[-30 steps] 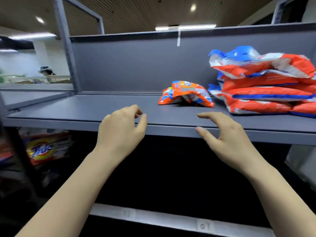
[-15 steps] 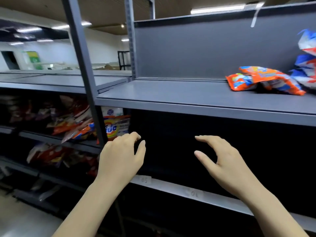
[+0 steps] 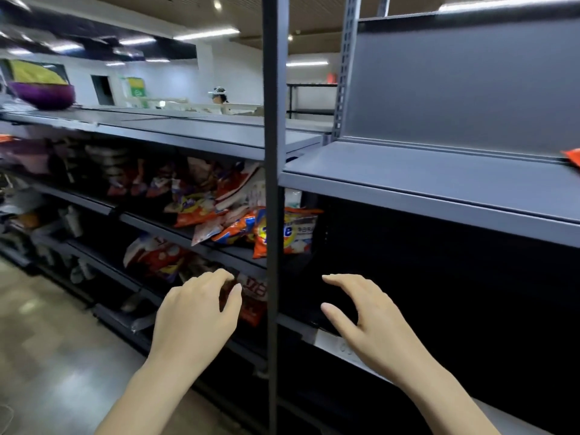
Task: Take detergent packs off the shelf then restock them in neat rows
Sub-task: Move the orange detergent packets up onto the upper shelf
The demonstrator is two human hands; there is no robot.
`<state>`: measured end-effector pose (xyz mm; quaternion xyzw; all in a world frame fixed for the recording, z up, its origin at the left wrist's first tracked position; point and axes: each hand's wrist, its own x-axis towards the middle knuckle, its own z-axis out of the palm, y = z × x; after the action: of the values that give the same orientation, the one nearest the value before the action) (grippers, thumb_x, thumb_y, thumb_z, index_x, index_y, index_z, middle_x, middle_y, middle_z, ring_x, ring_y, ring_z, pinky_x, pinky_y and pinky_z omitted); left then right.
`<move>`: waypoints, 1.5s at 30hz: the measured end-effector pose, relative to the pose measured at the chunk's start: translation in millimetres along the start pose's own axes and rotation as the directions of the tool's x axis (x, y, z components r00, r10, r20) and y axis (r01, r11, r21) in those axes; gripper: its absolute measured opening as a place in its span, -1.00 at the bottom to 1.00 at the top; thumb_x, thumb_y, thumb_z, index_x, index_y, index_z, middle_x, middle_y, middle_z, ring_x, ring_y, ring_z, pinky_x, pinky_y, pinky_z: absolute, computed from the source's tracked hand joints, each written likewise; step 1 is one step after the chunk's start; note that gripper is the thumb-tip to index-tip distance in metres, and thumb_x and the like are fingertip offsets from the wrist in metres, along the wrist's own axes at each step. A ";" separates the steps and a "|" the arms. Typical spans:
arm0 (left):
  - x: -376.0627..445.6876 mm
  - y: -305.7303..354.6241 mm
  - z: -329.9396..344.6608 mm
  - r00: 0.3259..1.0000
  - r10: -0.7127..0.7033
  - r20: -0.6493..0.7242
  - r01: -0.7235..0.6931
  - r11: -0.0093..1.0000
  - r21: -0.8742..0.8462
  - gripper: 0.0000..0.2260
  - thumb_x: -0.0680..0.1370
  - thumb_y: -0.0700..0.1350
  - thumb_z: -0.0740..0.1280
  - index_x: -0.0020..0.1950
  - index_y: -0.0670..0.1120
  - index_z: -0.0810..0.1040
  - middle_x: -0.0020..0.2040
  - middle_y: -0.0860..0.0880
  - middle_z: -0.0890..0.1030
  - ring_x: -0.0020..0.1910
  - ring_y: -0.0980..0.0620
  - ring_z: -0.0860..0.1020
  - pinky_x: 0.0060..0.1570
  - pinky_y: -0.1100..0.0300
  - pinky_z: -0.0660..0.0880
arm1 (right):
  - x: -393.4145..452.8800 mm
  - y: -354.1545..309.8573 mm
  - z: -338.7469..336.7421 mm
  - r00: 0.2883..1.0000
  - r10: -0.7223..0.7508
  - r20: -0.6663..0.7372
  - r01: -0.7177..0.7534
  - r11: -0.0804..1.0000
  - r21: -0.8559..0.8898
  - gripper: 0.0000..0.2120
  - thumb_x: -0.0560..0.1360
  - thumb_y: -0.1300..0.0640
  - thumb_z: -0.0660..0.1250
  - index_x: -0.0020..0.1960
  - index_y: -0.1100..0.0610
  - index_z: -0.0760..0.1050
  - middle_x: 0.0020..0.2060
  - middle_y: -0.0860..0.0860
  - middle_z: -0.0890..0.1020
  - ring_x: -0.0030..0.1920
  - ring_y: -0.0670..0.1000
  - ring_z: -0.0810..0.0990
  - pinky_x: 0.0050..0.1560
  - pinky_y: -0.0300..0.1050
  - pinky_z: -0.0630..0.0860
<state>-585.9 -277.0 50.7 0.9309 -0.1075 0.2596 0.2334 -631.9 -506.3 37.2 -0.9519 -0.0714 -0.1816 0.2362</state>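
Observation:
Orange detergent packs (image 3: 284, 233) lie jumbled on the middle shelf of the left bay, one with a yellow and blue logo half hidden behind the grey upright post (image 3: 273, 215). More packs (image 3: 163, 254) sit on the shelf below. The grey upper shelf (image 3: 439, 186) on the right is bare except for an orange pack corner (image 3: 572, 157) at the frame's edge. My left hand (image 3: 196, 318) hovers in front of the lower packs, fingers curled and apart, holding nothing. My right hand (image 3: 368, 321) is spread open before the dark right bay.
A purple bowl (image 3: 42, 95) sits on the top shelf far left. A person (image 3: 219, 97) stands in the background beyond the shelving. The aisle floor (image 3: 47, 356) runs along the left. Price labels line the lower shelf edge (image 3: 339, 345).
The view has swung left and down, so the stacked packs on the upper shelf have left the frame and the left bay has come in. Both hands have dropped below the upper shelf, still holding nothing.

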 end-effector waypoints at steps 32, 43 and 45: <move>299.3 -262.5 124.3 0.932 0.250 0.261 -0.249 0.968 -0.037 -0.67 0.62 0.09 0.11 0.27 -0.04 0.44 0.13 0.03 0.58 0.08 0.01 0.54 0.06 0.11 0.46 | 268.9 -79.3 219.9 0.947 0.320 -0.025 -0.321 0.944 -0.074 -0.59 0.57 -0.09 0.22 0.39 -0.12 0.28 0.32 -0.23 0.37 0.33 -0.18 0.34 0.26 -0.24 0.35; 390.0 -296.9 166.1 0.816 0.360 0.451 -0.311 0.933 -0.182 -0.74 0.55 0.09 0.20 0.04 -0.09 0.44 0.02 -0.11 0.58 -0.07 -0.14 0.56 -0.18 0.12 0.45 | 320.4 -114.7 258.5 0.853 0.500 -0.150 -0.520 0.838 -0.166 -0.58 0.56 -0.07 0.23 0.39 -0.05 0.31 0.32 -0.12 0.41 0.30 -0.08 0.40 0.22 -0.18 0.40; 400.2 -291.8 181.6 0.805 0.373 0.461 -0.303 0.927 -0.221 -0.67 0.55 0.10 0.20 0.23 -0.04 0.43 0.15 -0.10 0.55 0.06 -0.13 0.54 -0.11 0.15 0.43 | 325.4 -117.1 261.3 0.844 0.509 -0.167 -0.533 0.829 -0.170 -0.58 0.56 -0.08 0.22 0.39 -0.05 0.31 0.31 -0.12 0.41 0.29 -0.07 0.42 0.21 -0.18 0.41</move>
<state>-76.5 -144.3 16.4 0.9135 -0.3455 0.0416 0.2109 -275.8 -262.9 -4.7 -0.9426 0.2242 -0.1708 0.1790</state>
